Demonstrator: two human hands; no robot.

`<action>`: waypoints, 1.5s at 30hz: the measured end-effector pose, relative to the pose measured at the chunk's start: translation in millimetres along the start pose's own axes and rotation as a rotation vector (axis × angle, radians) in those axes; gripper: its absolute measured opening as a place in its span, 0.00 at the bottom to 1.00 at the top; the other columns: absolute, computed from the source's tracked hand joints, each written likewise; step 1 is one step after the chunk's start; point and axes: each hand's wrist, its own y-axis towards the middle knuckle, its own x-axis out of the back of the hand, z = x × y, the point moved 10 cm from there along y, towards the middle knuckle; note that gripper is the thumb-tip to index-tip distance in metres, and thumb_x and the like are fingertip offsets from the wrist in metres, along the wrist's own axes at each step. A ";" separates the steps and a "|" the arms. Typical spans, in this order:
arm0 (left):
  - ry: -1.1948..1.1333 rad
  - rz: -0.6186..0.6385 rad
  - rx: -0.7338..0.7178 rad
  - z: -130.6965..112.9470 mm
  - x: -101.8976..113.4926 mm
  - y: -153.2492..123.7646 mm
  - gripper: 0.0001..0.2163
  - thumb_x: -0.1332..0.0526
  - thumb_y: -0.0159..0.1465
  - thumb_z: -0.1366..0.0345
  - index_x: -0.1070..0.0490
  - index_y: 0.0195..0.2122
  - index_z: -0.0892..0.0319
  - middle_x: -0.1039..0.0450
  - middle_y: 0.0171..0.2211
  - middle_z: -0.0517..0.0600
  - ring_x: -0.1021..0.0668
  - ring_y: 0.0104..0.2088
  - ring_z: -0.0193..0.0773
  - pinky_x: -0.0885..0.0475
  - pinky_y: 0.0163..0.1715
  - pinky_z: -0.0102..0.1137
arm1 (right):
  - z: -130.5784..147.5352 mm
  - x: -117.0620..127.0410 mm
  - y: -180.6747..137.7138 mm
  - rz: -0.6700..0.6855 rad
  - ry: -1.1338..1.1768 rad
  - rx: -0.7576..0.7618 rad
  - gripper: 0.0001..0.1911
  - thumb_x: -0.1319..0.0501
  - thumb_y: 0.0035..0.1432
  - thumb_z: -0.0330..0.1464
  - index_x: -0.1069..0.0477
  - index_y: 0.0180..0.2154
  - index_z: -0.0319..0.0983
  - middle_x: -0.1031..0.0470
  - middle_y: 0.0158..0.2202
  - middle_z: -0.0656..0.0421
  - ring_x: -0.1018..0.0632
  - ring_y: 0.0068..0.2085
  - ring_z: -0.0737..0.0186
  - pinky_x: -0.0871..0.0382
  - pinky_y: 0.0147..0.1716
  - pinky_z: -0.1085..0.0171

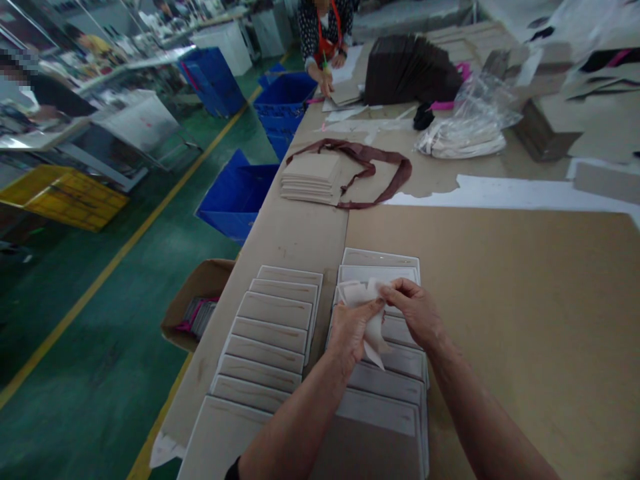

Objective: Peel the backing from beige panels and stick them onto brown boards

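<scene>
Left hand (353,330): closed on the white paper strips (359,293); the thumb and forefinger pinch the crumpled bundle from its lower left side, and the other fingers curl under it
Right hand (419,312): closed too; its fingertips (394,288) nip the top edge of the same bundle from about 3 o'clock, knuckles up
White paper strips: a loose, crumpled wad held between both hands, lifted clear of the boards; one pointed tail hangs down toward 6 o'clock, past the left hand's thumb
Key relation: the wad sits at 12 o'clock from the left hand and 9 o'clock from the right; its long axis runs roughly 12 to 6, along the hanging tail; both hands touch it, and the left has more of it inside its grip
Right row of boards (380,267): grey boards with white borders, overlapped like shingles, directly below the hands and running from 12 to 6 o'clock
Left row of boards (273,333): a matching row just beside it, at 9 o'clock from the hands
Table (525,300): brown sheet surface, bare at 3 o'clock
Farther along: a small stack of boards (310,177) at 11 o'clock with a brown strap (395,177) looped beside it
Off the table edge: a cardboard box (193,293) and a blue bin (235,197) at 9 to 10 o'clock
Co-worker (325,27): at the far end, near 12 o'clock, well apart
</scene>
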 end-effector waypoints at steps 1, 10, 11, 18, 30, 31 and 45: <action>-0.002 0.003 -0.001 0.5 0.0 0.6 0.21 0.21 0.36 0.63 0.23 0.29 0.66 0.23 0.25 0.51 0.26 0.21 0.33 0.31 0.22 0.27 | 1.1 2.5 0.6 -0.014 -0.029 0.012 0.18 0.29 0.45 0.44 0.30 0.23 0.38 0.32 0.22 0.63 0.33 0.27 0.68 0.38 0.28 0.67; 0.002 0.143 0.119 15.3 -6.7 -4.8 0.23 0.22 0.42 0.61 0.21 0.39 0.65 0.20 0.31 0.55 0.22 0.27 0.38 0.28 0.29 0.29 | 16.0 -9.5 -4.6 0.140 -0.080 0.002 0.15 0.31 0.48 0.45 0.25 0.25 0.40 0.29 0.25 0.62 0.31 0.30 0.64 0.37 0.31 0.66; -0.004 0.128 0.106 14.4 -5.8 -4.0 0.23 0.22 0.41 0.61 0.21 0.38 0.65 0.20 0.31 0.55 0.22 0.28 0.39 0.28 0.30 0.30 | 13.6 -10.9 -5.7 0.146 -0.057 -0.018 0.15 0.32 0.48 0.45 0.24 0.28 0.40 0.28 0.26 0.62 0.30 0.31 0.64 0.36 0.32 0.66; -0.009 0.037 -0.030 -0.3 -2.8 -0.4 0.22 0.21 0.39 0.63 0.20 0.35 0.65 0.20 0.31 0.53 0.21 0.29 0.38 0.28 0.31 0.28 | -4.7 -16.1 -6.4 0.090 0.077 -0.055 0.16 0.30 0.47 0.45 0.24 0.27 0.39 0.27 0.26 0.62 0.30 0.30 0.66 0.35 0.32 0.67; -0.001 0.051 0.010 2.4 -6.1 -3.1 0.28 0.21 0.36 0.62 0.21 0.41 0.65 0.19 0.34 0.55 0.19 0.30 0.43 0.26 0.31 0.30 | -13.3 -10.6 -4.9 -0.019 0.139 -0.102 0.19 0.29 0.44 0.47 0.32 0.27 0.41 0.32 0.22 0.64 0.34 0.23 0.68 0.40 0.22 0.69; 0.005 0.051 0.008 2.8 -6.1 -2.5 0.29 0.21 0.37 0.61 0.21 0.41 0.65 0.19 0.34 0.55 0.20 0.30 0.43 0.26 0.31 0.30 | -16.4 -10.1 -4.6 -0.017 0.155 -0.119 0.19 0.28 0.42 0.45 0.32 0.25 0.40 0.33 0.21 0.65 0.35 0.22 0.69 0.41 0.22 0.69; -0.011 0.048 0.061 9.7 -1.9 1.4 0.28 0.21 0.37 0.60 0.22 0.40 0.65 0.19 0.33 0.57 0.19 0.31 0.45 0.25 0.33 0.33 | -29.5 -4.3 -3.1 0.016 0.156 -0.202 0.19 0.28 0.44 0.47 0.23 0.33 0.40 0.23 0.27 0.60 0.26 0.27 0.63 0.30 0.28 0.64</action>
